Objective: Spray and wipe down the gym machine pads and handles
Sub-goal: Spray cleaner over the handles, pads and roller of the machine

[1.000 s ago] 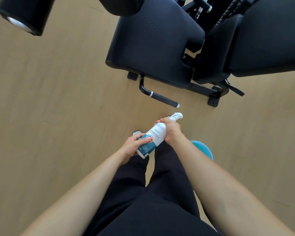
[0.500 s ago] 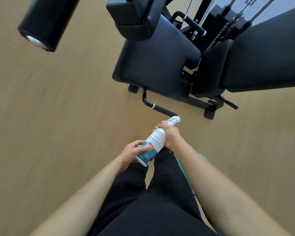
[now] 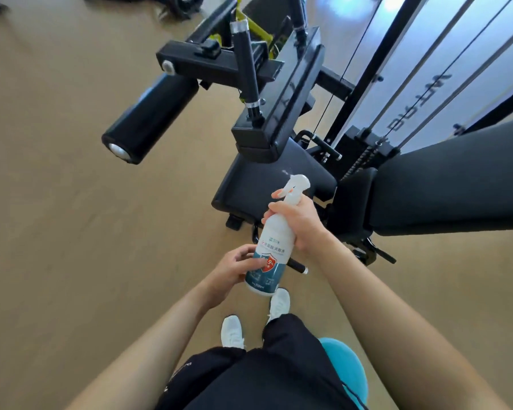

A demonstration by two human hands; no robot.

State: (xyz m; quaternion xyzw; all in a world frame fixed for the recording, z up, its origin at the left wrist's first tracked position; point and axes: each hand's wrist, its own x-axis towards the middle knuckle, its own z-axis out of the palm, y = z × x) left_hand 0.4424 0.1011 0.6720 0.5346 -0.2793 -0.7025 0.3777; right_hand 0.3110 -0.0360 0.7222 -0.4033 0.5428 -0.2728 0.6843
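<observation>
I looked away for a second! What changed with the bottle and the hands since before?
The spray bottle rose and stood more upright, its nozzle now facing the seat pad. The head tipped up, so more of the machine shows, like the roller pad. Unchanged: the right hand grips the bottle's neck, the left hand holds its base.

- White, teal-labelled spray bottle [image 3: 271, 255]: stood near upright before black seat pad [image 3: 258, 184], nozzle toward it.
- Black roller pad [image 3: 151, 116]: jutted left, silver end cap showing.
- Black back pad [image 3: 456, 179]: lay at right.
</observation>
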